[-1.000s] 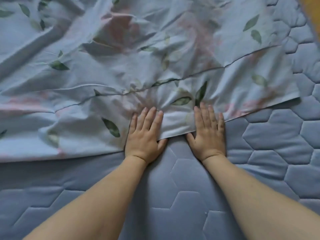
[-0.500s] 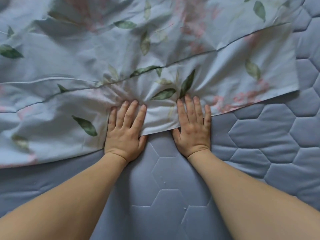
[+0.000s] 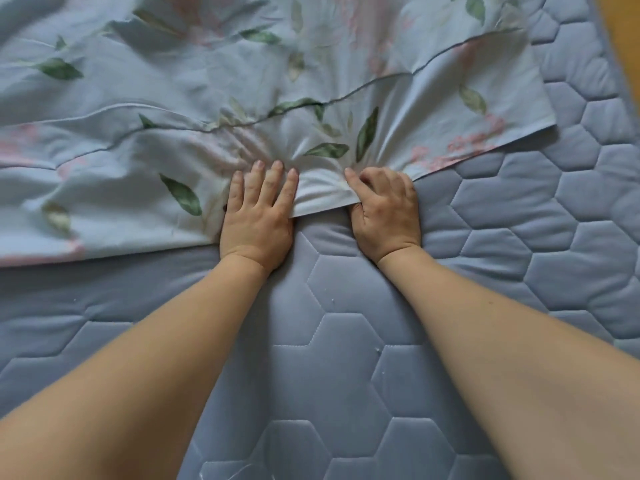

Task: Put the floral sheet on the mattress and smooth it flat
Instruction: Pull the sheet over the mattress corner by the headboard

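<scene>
From the head camera, no brand, label or lettering can be read on any surface; the only markings are the printed green leaves and pale pink blooms of the floral sheet [image 3: 145,109] and the stitched hexagon quilting of the blue mattress [image 3: 346,375]. The sheet lies rumpled over the far part of the mattress, folded over itself along a dark seam that runs from the left side up toward the upper right. Its near hem crosses from the left edge of the view to a corner at the right, leaving the near half of the mattress and a strip along the right side bare. The left hand [image 3: 258,216] lies flat on the sheet at the hem, fingers straight and slightly spread, pressing the cloth down. Just beside it, the right hand [image 3: 386,211] has its fingers curled, gripping a bunch of the hem with the thumb tucked under the edge, and creases fan out from that spot. Both forearms reach in over the bare quilting. A narrow strip of yellowish floor [image 3: 623,32] shows past the mattress's upper right edge.
</scene>
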`<action>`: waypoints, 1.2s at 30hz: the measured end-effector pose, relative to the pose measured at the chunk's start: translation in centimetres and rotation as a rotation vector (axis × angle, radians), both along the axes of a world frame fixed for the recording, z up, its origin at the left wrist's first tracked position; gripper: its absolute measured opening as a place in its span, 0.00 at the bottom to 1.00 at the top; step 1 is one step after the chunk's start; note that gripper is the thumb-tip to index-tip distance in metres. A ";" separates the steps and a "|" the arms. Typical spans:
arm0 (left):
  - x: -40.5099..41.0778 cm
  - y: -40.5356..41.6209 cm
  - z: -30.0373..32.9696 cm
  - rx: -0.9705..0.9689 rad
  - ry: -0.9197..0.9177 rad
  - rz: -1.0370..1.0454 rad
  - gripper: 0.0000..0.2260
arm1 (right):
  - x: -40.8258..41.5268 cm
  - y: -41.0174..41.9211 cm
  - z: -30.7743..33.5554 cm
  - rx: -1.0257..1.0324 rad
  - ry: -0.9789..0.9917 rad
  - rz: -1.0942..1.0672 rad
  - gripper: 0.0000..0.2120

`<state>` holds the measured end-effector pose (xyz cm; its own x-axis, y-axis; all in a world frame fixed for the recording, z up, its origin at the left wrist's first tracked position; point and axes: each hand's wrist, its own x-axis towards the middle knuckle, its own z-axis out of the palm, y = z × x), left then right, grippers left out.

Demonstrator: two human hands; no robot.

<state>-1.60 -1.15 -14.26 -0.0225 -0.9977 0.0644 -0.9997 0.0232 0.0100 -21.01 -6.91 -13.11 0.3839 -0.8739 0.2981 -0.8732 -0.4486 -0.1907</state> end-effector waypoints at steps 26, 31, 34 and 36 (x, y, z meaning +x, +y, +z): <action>-12.5 39.7 11.7 0.771 0.061 -0.208 0.05 | -12.7 39.8 15.1 1.047 0.684 0.193 0.22; -14.1 47.4 13.8 0.871 0.030 -0.236 0.06 | -14.9 48.0 15.7 1.341 0.512 0.013 0.27; -13.4 51.0 14.2 1.082 -0.060 -0.228 0.10 | -15.0 51.5 15.7 1.592 0.381 -0.022 0.28; -12.9 52.3 14.4 1.341 -0.252 -0.279 0.16 | -15.7 53.1 15.7 1.809 0.204 -0.078 0.22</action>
<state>-14.51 51.10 0.10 -0.0960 -0.2550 -0.9622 -0.9419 0.3359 0.0049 -36.75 46.19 2.56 0.2362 -0.0473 -0.9705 -0.9489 0.2039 -0.2409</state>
